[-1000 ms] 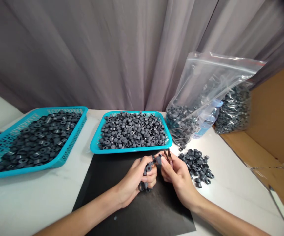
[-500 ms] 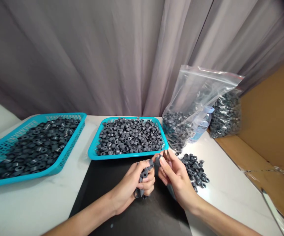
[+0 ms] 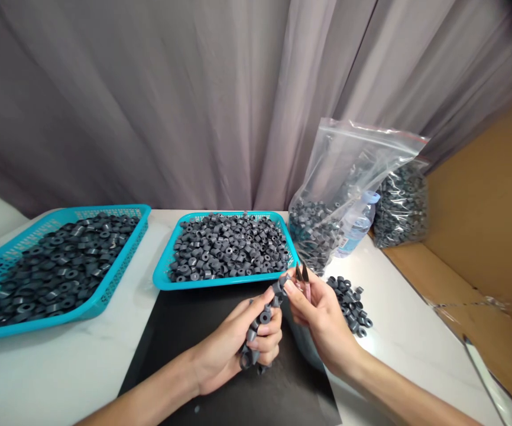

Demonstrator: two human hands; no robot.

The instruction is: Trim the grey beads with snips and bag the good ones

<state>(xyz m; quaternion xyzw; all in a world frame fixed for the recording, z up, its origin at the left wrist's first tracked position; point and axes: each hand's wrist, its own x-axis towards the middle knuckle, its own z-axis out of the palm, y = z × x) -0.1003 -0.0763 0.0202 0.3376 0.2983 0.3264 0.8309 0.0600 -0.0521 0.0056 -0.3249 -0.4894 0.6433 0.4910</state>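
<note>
Head view, left hand (image 3: pixel 230 337) clutching grey rings (image 3: pixel 265 316), right hand (image 3: pixel 324 313) grasping snips (image 3: pixel 305 274), fingertips (image 3: pixel 288 286) touching another ring (image 3: pixel 285 280)

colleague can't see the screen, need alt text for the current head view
A person's left hand holds a cluster of small dark grey cylindrical plastic-looking rings; the right hand holds dark-bladed, pink-handled snips near the cluster's upper end. Beyond them, a turquoise rectangular plastic basket is heaped with similar rings.
</note>
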